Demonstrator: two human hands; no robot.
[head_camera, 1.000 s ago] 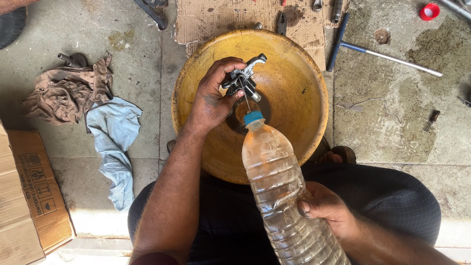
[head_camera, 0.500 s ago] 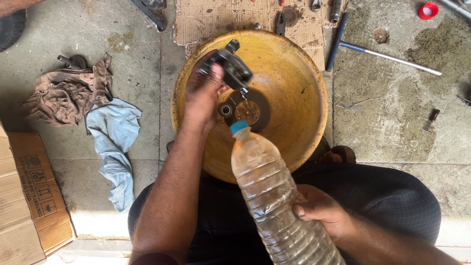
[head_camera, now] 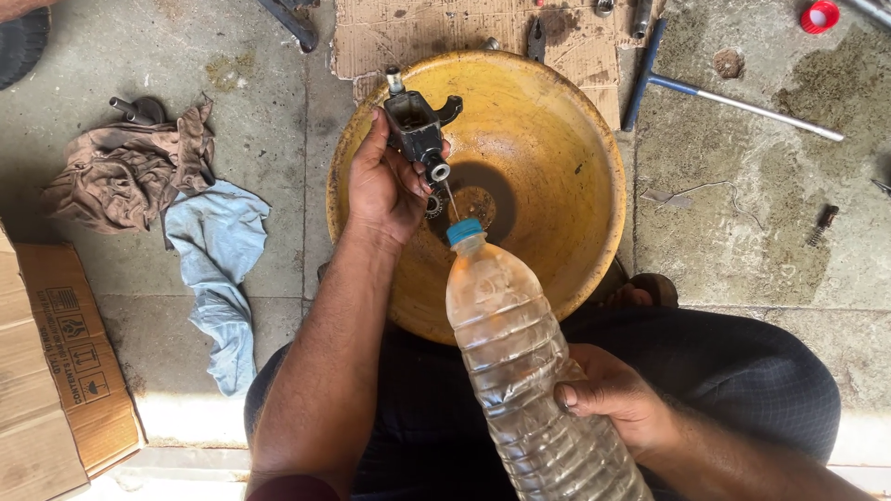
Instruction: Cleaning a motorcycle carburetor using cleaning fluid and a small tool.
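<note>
My left hand (head_camera: 385, 190) grips a dark metal machine part (head_camera: 418, 130) over the left side of a yellow metal basin (head_camera: 557, 139). A thin stream of liquid runs from the part's round port down into the basin. My right hand (head_camera: 617, 399) holds a clear plastic bottle (head_camera: 520, 371) with a blue cap, tilted, its neck pointing up toward the part. Small metal pieces lie in the dark puddle at the basin's bottom (head_camera: 478, 204).
Brown rag (head_camera: 121, 176) and light blue rag (head_camera: 218, 269) lie on the concrete at left. A cardboard box (head_camera: 56, 371) sits at the lower left, flat cardboard (head_camera: 445, 32) behind the basin. A T-handle wrench (head_camera: 724, 93), a red cap (head_camera: 819, 16) and a small spring (head_camera: 822, 224) lie at right.
My left hand has lifted the metal part up and to the left, turning it over the basin's rim side. The bottle has shifted slightly left and down from the part.
</note>
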